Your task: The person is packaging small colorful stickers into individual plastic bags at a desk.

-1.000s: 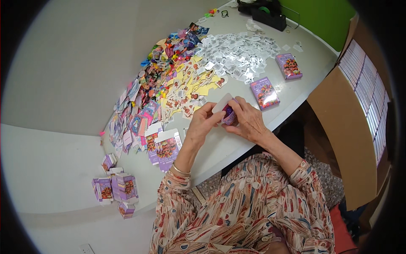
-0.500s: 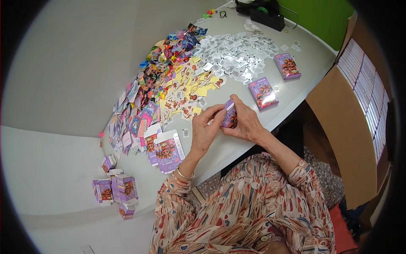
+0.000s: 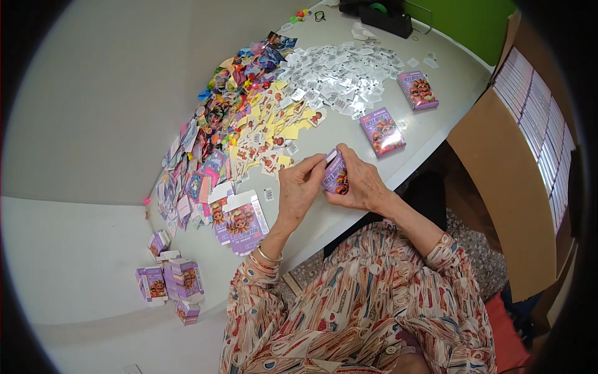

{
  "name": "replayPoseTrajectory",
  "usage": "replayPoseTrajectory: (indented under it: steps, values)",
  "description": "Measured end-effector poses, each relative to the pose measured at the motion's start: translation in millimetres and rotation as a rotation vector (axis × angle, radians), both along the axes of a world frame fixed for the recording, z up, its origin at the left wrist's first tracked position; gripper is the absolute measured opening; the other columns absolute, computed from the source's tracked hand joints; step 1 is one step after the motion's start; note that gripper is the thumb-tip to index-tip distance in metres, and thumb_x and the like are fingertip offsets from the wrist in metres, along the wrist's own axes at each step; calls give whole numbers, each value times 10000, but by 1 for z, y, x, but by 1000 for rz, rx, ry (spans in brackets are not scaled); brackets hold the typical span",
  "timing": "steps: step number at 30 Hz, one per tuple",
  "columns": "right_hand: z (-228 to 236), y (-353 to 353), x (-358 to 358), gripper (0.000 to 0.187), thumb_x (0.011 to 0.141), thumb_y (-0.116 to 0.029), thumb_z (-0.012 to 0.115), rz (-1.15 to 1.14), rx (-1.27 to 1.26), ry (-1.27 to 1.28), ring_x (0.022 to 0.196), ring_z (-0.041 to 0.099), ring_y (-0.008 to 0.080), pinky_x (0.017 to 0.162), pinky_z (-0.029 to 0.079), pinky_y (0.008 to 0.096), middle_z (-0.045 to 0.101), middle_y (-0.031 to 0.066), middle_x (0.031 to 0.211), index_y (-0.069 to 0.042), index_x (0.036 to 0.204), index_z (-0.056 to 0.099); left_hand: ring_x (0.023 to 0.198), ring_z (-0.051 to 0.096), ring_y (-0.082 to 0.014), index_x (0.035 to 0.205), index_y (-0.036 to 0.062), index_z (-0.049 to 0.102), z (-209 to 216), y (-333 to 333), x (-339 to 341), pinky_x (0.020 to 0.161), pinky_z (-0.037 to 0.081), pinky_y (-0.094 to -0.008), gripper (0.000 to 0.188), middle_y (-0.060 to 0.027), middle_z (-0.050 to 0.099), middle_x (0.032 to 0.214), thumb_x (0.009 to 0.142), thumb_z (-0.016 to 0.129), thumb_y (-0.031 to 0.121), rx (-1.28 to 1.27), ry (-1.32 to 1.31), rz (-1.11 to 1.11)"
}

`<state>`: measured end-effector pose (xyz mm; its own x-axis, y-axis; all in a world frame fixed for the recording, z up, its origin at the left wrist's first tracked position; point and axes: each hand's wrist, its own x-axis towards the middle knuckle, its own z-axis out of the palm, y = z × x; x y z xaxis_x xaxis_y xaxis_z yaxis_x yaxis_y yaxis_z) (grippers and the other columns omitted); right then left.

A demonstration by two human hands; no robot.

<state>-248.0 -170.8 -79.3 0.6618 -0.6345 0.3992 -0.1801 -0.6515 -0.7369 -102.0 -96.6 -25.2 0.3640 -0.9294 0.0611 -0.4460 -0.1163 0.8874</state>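
Observation:
A small purple cardboard box with a colourful cartoon picture is held above the near part of the table. My right hand wraps round its right side, thumb below and fingers at the top. The fingers of my left hand close on the box's upper left edge, by a white flap or strip. Flat unfolded purple cartons lie left of my left wrist. Beyond my right hand rest two formed purple boxes, one nearer and one farther.
Heaps of white labels, yellow-backed stickers and small colourful bagged trinkets cover the table's far left. A black tape dispenser stands at the back. Several purple boxes sit at lower left. An open brown carton stands at right.
The held box has turned so that more of its printed face shows, and my left fingers have shifted slightly along its edge. The whole view has moved a little.

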Motion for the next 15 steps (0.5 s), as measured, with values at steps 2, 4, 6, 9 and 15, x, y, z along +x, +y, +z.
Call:
replayPoseTrajectory:
  steps: [2, 4, 6, 9, 15]
  values:
    - [0, 0, 1, 933, 628, -287, 793, 2, 23, 14, 920, 610, 398, 733, 523, 425, 556, 253, 1072, 44, 1335, 281, 670, 629, -155, 1083, -23, 648, -3, 6, -3, 606, 487, -293, 225, -136, 673, 813, 881, 583, 50, -69, -130, -45]
    - [2, -1, 0, 955, 634, -297, 793, -8, 36, 2, 928, 607, 408, 740, 521, 427, 553, 272, 1069, 48, 1344, 256, 679, 652, -218, 1111, -22, 627, -1, 11, -9, 610, 493, -321, 245, -167, 671, 863, 881, 565, 36, -138, -257, -92]
    - [2, -1, -1, 961, 636, -302, 794, -3, 50, 3, 928, 606, 412, 741, 520, 428, 552, 277, 1068, 48, 1346, 248, 780, 657, -339, 1156, -27, 574, 7, 13, -20, 664, 515, -372, 288, -218, 648, 969, 870, 556, -1, -183, -365, -130]
    - [1, 1, -1, 966, 639, -302, 795, 17, 56, -7, 918, 604, 416, 735, 519, 430, 544, 277, 1075, 45, 1348, 238, 859, 656, -355, 1167, -40, 553, -4, 19, -25, 716, 524, -391, 311, -226, 637, 1022, 858, 580, -16, -290, -437, -94]
    - [0, -1, -4, 904, 641, -279, 788, 52, -4, -83, 861, 600, 391, 671, 512, 433, 514, 211, 1053, -21, 1340, 277, 908, 660, -340, 1151, -49, 565, -18, 23, -22, 755, 529, -365, 292, -217, 634, 1059, 862, 595, -18, -341, -490, -68]
